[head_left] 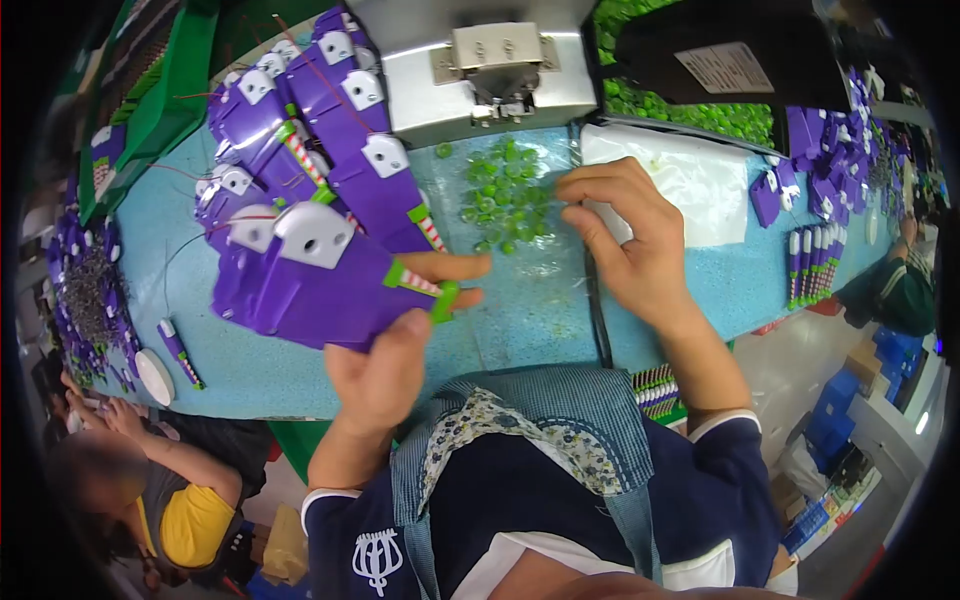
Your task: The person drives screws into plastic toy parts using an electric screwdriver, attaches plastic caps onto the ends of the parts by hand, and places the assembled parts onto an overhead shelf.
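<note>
The purple part [305,305], with white plate [318,238] and striped stick [418,283], is above the bench [262,378], gripped by the closed left hand [385,375]. Bare bench lies between it and the near edge; other purple parts [372,195] crowd beyond, before a metal machine [497,45]. The right hand [640,240] bends beside loose green pieces [508,190], fingers and thumb slightly apart; I cannot tell if it holds one.
</note>
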{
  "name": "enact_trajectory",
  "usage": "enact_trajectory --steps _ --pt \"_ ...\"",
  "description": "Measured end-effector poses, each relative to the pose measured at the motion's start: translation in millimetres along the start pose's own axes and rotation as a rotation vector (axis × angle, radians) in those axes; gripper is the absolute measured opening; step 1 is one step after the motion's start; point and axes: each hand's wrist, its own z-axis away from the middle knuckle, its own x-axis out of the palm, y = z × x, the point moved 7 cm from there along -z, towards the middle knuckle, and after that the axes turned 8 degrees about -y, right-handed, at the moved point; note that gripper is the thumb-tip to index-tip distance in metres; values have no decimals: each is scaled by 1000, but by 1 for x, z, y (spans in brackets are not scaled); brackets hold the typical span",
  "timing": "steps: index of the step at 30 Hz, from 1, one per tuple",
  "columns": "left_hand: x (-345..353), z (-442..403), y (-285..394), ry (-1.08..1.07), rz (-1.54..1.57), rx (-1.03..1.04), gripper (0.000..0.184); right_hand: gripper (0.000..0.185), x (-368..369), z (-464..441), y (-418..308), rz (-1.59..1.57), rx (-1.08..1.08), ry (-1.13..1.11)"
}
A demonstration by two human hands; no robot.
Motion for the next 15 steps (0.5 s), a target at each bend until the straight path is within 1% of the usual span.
enact_trajectory --steps 1,2,3,4,6,7,8,9,11,12,13,14,15 --pt "-14 0 10 -33 -49 102 20 16 1 -5 -2 203 -42 24" --pt "-22 0 21 -65 -102 204 19 16 4 -7 -1 184 -57 21" --pt "-30 -3 24 78 -62 208 16 17 10 -8 1 228 -72 -15" --pt "-28 -6 26 89 -75 215 16 19 16 -8 2 274 -85 -49" --pt "-42 -4 30 456 -457 148 20 20 21 -9 1 294 -120 -57" --pt "-52 -4 25 447 -697 51 30 19 22 -9 0 305 -116 -55" --pt "-43 -6 31 364 -1058 98 36 19 21 -8 0 318 -110 -51" --pt "-42 -5 27 400 -1102 110 39 19 21 -8 -2 318 -114 -49" --pt "-36 -5 14 433 -1144 125 43 20 11 -5 -1 197 -13 61" --pt "-31 -6 14 469 -1203 183 43 20 9 -3 -2 200 -10 62" --pt "-26 -5 15 503 -1261 241 44 21 7 -1 6 -2 92 35" --pt "-24 -4 14 498 -1257 240 44 21 8 2 14 -203 193 10" --pt "-29 -5 9 509 -1133 135 41 21 6 5 12 -196 196 15"
